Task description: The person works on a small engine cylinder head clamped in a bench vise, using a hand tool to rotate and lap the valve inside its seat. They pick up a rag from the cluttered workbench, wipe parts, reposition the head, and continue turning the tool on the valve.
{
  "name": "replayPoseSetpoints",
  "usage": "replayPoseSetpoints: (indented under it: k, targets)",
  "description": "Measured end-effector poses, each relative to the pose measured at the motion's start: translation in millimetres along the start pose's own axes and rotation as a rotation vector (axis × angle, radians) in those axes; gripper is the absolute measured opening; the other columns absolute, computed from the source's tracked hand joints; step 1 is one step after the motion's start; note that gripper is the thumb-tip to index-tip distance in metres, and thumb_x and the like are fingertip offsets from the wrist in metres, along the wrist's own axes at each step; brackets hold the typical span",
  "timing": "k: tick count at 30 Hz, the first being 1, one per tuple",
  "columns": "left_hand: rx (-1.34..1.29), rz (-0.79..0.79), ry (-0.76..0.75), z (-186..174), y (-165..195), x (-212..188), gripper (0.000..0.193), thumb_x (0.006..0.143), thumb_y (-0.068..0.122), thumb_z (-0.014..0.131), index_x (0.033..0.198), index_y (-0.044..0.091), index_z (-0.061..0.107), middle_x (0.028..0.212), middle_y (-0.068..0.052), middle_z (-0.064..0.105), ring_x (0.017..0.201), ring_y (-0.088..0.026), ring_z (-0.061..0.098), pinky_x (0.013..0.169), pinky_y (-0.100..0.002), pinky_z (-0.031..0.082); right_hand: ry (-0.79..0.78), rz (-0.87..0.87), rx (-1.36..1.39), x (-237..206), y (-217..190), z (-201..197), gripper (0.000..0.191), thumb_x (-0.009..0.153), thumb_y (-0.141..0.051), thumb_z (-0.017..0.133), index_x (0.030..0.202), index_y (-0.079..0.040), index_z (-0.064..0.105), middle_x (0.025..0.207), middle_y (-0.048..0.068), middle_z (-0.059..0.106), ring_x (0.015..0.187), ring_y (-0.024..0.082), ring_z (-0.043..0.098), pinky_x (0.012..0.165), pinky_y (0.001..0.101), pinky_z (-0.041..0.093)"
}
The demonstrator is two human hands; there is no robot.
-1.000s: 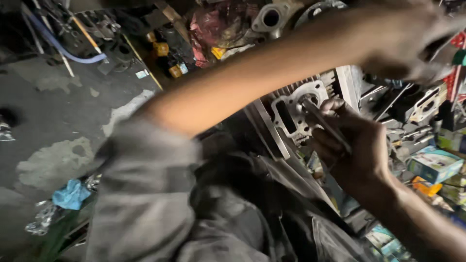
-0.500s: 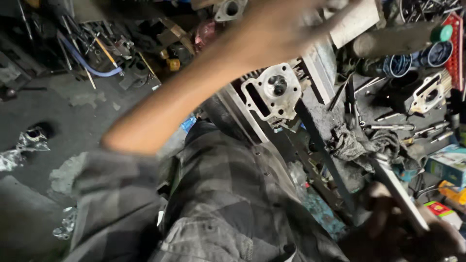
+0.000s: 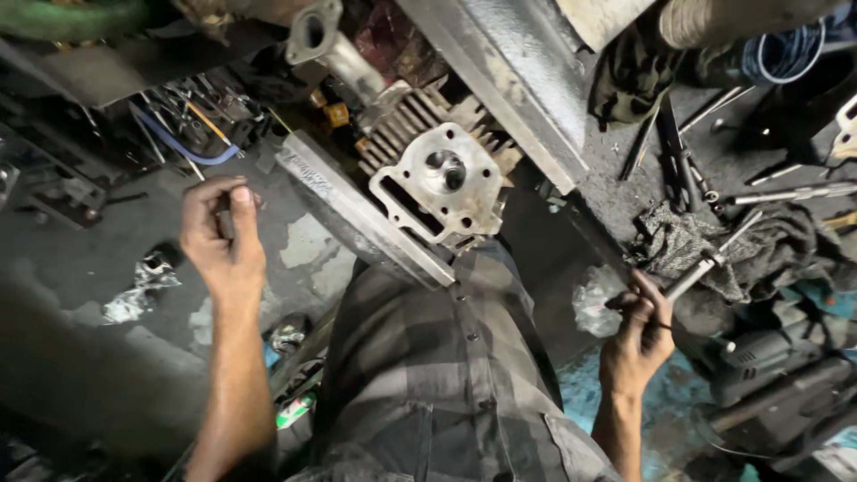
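cylinder head sits unheld between two rails above the lap, left hand closed on a small part, right hand gripping a rod; it could likely tip if bumped.

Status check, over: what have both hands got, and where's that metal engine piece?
Left hand closed on a small dark part, out to the side. Right hand grips a slim metal tool at the bench edge. Cylinder head clamped in the vise, untouched; nothing blocking it.
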State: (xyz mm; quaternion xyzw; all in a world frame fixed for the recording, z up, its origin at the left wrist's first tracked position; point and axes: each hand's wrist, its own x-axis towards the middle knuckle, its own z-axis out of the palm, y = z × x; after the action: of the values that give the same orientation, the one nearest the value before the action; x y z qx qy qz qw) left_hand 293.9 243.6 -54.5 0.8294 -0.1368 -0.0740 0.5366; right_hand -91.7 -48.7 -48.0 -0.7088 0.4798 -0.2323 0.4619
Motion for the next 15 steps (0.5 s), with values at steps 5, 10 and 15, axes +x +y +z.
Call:
replayPoseSetpoints:
  k: [5, 10, 15]
  targets:
    - [0.147, 0.175, 0.001, -3, 27, 16, 0.024, 0.121, 0.020, 0.066, 0.122, -0.003, 0.062, 0.116, -0.009, 0.062, 0.100, -0.015, 0.062, 0.091, -0.026, 0.052, -0.010, 0.138, 0.053, 27, -4, -6, 0.022, 0.110, 0.002, 0.053, 0.129, -0.002, 0.063, 0.103, 0.003, 0.057, 0.089, 0.012, 0.053, 0.081, 0.0237, 0.044]
    - [0.126, 0.260, -0.006, 12, 61, 21, 0.037, 0.119, 0.028, 0.069, 0.124, -0.007, 0.057, 0.116, -0.012, 0.061, 0.101, -0.017, 0.064, 0.089, -0.027, 0.056, 0.032, 0.011, -0.234, 30, -9, -44, 0.039, 0.093, 0.016, 0.052, 0.120, -0.008, 0.067, 0.108, 0.007, 0.058, 0.100, 0.016, 0.056, 0.089, 0.0263, 0.046]
    - [0.248, 0.283, -0.048, 39, 81, 27, 0.049, 0.120, 0.037, 0.051, 0.133, -0.009, 0.057, 0.126, -0.021, 0.063, 0.111, -0.025, 0.063, 0.097, -0.035, 0.055, 0.278, 0.155, -0.359, 29, 0, -51, 0.045, 0.086, 0.013, 0.052, 0.125, -0.007, 0.062, 0.110, 0.015, 0.061, 0.099, 0.032, 0.065, 0.087, 0.0384, 0.053]
